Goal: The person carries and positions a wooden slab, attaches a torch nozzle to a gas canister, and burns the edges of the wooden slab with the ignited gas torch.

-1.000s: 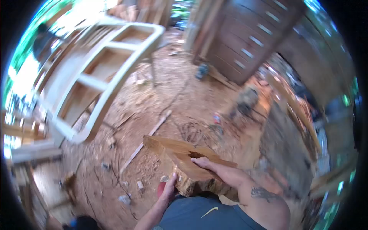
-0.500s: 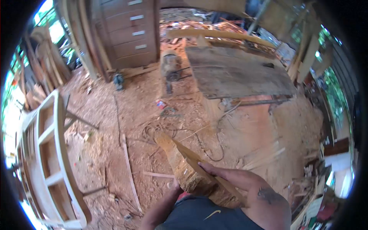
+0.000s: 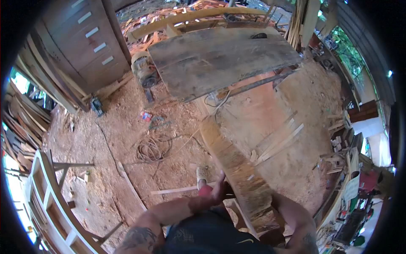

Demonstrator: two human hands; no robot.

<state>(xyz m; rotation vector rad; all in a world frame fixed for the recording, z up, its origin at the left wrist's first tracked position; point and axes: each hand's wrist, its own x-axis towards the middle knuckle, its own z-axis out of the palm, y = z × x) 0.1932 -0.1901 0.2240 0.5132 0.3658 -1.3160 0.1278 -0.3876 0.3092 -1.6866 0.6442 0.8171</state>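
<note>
A long, thick wooden slab [image 3: 241, 169] with a rough, bark-like face runs from mid-view down to my body at the lower right. My left hand [image 3: 218, 189] is against the slab's left edge, fingers pointing up along it. On the other side, my right arm reaches to the slab's right edge; the right hand is mostly hidden behind the wood. The slab's far end is raised in front of the workbench top. Below my left hand, a foot [image 3: 203, 174] shows on the sawdust floor.
A worn wooden bench top [image 3: 228, 59] stands ahead, with a motor [image 3: 144, 70] at its left. Coiled cable [image 3: 152, 148] and a thin strip [image 3: 177, 189] lie on the floor. At left is a wooden frame [image 3: 55, 207]; clutter [image 3: 347, 169] lines the right.
The slab has swung to the right and turned its broad face up. My left hand now shows at its left edge; my right hand has moved back along the right side. The view has turned right.
</note>
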